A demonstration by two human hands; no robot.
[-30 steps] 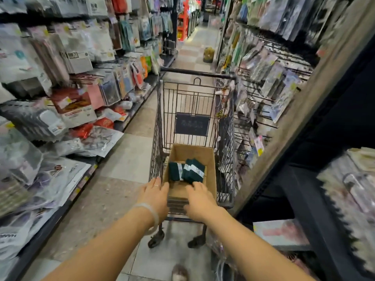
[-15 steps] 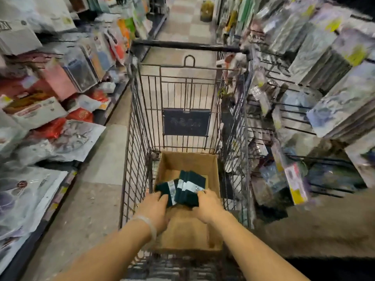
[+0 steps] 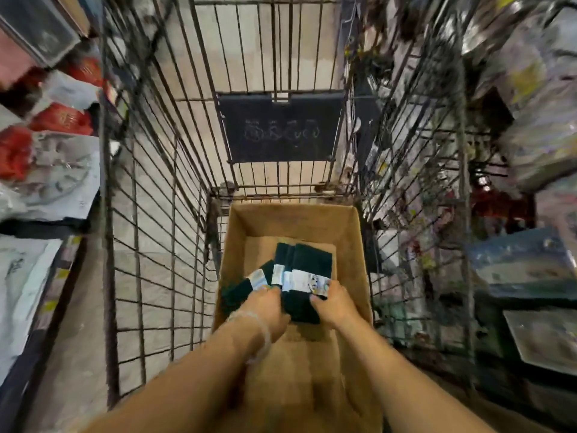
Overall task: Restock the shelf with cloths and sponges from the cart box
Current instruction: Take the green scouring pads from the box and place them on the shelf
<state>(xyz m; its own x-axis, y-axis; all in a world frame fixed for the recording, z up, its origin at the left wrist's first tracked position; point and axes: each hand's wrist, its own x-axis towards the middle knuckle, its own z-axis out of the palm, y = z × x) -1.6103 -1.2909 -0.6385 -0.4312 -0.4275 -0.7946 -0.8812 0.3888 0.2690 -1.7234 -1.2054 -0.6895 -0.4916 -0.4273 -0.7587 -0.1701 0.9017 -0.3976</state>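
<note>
Because the dark green cloth packs point(image 3: 299, 276) lie loose low in the cardboard box point(image 3: 356, 245) at lower centre, the left hand point(image 3: 265, 304) and right hand point(image 3: 335, 303) close on them from either side to gather them.

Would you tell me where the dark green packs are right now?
In the head view, the dark green packs lie inside the cardboard box in the cart, between the left hand and right hand.
</note>
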